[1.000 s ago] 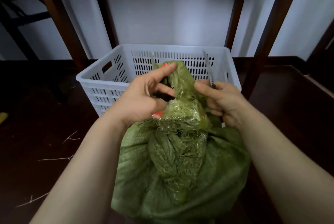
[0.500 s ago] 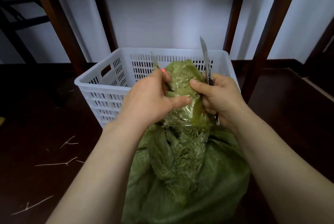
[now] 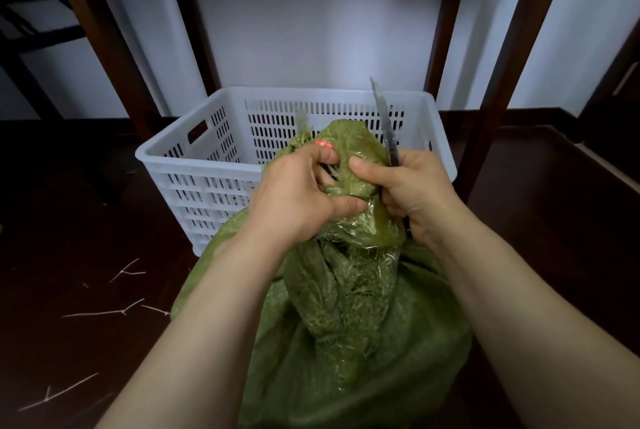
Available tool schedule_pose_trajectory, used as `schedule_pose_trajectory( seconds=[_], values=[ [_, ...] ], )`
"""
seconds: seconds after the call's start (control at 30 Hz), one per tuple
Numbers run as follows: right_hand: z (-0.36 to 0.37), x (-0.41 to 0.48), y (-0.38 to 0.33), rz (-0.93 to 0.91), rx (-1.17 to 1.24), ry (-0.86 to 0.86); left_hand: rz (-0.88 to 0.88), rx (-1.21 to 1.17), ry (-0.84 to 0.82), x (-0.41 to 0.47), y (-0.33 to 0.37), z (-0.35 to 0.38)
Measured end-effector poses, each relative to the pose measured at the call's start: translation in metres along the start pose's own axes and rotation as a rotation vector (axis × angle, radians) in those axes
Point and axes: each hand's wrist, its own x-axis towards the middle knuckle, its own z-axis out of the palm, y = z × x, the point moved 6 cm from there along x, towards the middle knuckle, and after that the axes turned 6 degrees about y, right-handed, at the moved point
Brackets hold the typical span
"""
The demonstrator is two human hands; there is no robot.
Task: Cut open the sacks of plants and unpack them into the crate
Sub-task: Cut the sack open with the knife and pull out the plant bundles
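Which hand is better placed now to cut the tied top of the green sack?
The right hand: it already holds the knife, blade up, beside the sack neck. The left hand grips the bunched top, steadying it.

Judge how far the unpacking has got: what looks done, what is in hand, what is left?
Done: little that shows. The white crate looks empty in the part that is visible.
In hand: the left hand grips the bunched, taped neck of the green woven sack; the right hand pinches it while holding a knife, blade up.
Left: cutting the neck open and moving the plants into the crate.
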Motion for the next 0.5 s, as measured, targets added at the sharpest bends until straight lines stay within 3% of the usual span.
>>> schedule_pose_trajectory(
  seconds=[0.27,0.5],
  values=[
    [-0.015,0.009,0.022,0.081,0.178,0.278,-0.029,0.03,-0.092,-0.001,-0.003,0.014],
    [-0.009,0.005,0.014,0.067,0.177,0.211,-0.062,-0.002,-0.339,-0.001,-0.009,0.013]
  ],
)
